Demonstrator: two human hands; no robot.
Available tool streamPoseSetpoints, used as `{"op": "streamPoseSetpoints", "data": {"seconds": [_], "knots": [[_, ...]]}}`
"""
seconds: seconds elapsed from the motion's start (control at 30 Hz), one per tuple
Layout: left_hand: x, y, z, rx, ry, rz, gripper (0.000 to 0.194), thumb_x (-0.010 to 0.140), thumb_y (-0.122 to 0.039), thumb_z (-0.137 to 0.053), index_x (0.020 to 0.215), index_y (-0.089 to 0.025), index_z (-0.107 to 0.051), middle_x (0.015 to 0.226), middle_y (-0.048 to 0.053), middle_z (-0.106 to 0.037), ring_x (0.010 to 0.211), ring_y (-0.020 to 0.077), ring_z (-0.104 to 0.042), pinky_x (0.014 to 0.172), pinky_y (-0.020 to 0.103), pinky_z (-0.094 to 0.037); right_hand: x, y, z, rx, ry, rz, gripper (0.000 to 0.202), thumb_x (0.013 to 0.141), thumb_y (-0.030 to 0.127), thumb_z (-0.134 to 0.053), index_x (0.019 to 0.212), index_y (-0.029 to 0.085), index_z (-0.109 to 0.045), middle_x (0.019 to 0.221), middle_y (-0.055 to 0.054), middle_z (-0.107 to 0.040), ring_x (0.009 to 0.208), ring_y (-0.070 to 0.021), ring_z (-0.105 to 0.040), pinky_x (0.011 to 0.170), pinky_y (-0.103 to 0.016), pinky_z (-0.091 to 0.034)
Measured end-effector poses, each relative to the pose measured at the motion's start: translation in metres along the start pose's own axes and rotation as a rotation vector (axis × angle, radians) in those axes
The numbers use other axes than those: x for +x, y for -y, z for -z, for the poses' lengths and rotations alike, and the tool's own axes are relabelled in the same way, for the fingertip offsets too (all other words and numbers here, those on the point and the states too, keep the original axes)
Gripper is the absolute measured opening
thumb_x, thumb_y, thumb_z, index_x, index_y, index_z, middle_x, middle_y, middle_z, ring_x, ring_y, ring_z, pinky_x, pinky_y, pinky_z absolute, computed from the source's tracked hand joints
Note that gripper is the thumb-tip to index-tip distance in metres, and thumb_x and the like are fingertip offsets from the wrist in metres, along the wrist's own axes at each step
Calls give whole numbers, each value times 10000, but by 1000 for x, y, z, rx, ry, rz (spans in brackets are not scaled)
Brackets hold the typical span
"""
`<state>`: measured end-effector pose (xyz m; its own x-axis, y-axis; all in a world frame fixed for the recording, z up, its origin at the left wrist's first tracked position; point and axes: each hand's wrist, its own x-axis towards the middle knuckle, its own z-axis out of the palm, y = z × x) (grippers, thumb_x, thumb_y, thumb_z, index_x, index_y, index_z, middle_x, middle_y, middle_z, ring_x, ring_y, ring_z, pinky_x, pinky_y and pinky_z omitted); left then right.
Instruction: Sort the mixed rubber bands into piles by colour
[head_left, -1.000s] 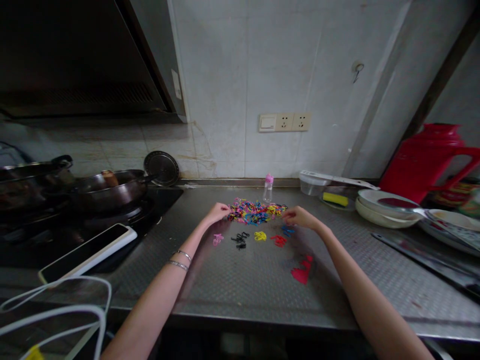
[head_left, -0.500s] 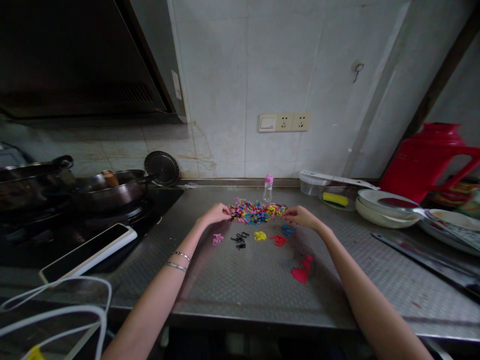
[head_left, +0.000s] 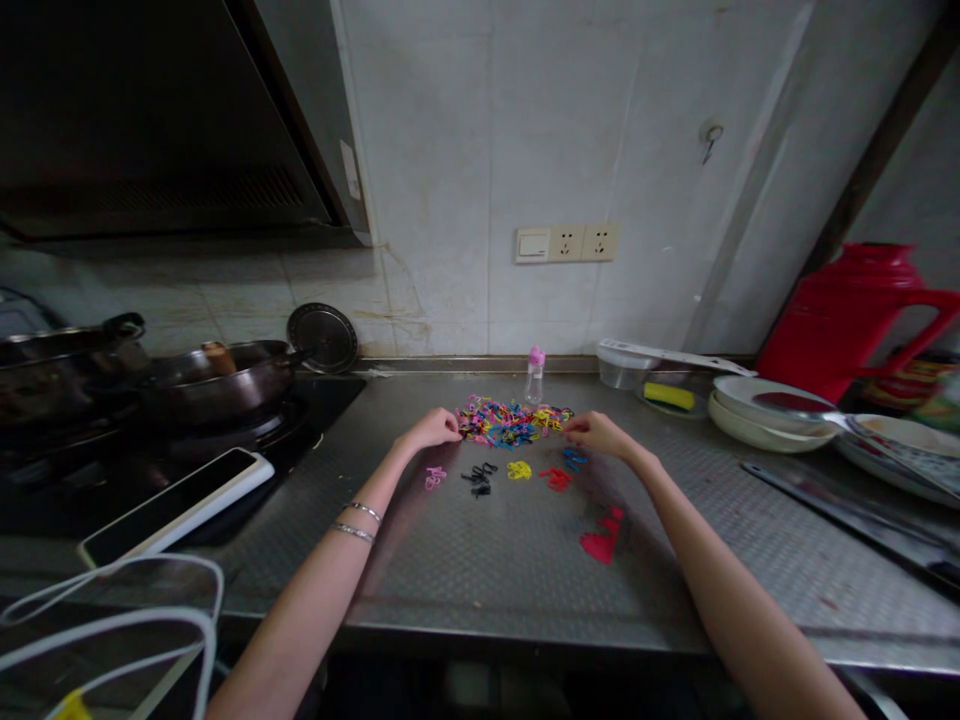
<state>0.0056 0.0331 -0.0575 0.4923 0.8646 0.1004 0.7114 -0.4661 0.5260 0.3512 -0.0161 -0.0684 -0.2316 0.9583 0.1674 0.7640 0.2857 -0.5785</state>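
A dim kitchen is showing here, with a textured steel worktop (head_left: pixel 487 570) running under a grey tiled wall, and the person's two bare forearms are reaching forward across it from the near edge. Between the arms, nearest the body, a red scrap (head_left: pixel 602 540) is lying, and just short of the hands small sorted clusters are sitting in a row: pink (head_left: pixel 434 478), black (head_left: pixel 480 478), yellow (head_left: pixel 519 469), red (head_left: pixel 556 479) and blue (head_left: pixel 575 459). The left hand (head_left: pixel 433 428), with two bracelets on its wrist, is resting palm down, its fingers curled and touching the left end of the multicoloured pile of small bands (head_left: pixel 511 421). The right hand (head_left: pixel 598 432) is mirroring it at the pile's right end, fingertips drawn together, though whether either hand is pinching a band I cannot tell. The pile's long axis is running left to right, straight between the hands, about equally near to both. Just beyond it a small pink-capped bottle (head_left: pixel 535 374) is standing by the wall.
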Motion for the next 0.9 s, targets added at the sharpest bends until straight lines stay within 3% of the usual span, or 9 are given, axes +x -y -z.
{"op": "streamPoseSetpoints", "data": {"seconds": [0.47, 0.9], "knots": [[3, 18, 2, 15, -106, -37, 260, 651, -262, -486, 722, -95, -673, 661, 54, -645, 609, 137, -557, 576, 214, -389, -7, 9, 3, -58, -29, -3, 245, 639, 223, -467, 725, 143, -682, 585, 11, -629, 564, -126, -550, 529, -185, -395], [-1, 10, 16, 8, -172, -31, 237, 664, -214, -494, 741, -91, -681, 706, 73, -661, 656, 148, -574, 614, 227, -399, -5, 6, 1, -93, -33, 12, 253, 656, 224, -452, 719, 131, -678, 575, 9, -610, 558, -121, -536, 521, -191, -371]]}}
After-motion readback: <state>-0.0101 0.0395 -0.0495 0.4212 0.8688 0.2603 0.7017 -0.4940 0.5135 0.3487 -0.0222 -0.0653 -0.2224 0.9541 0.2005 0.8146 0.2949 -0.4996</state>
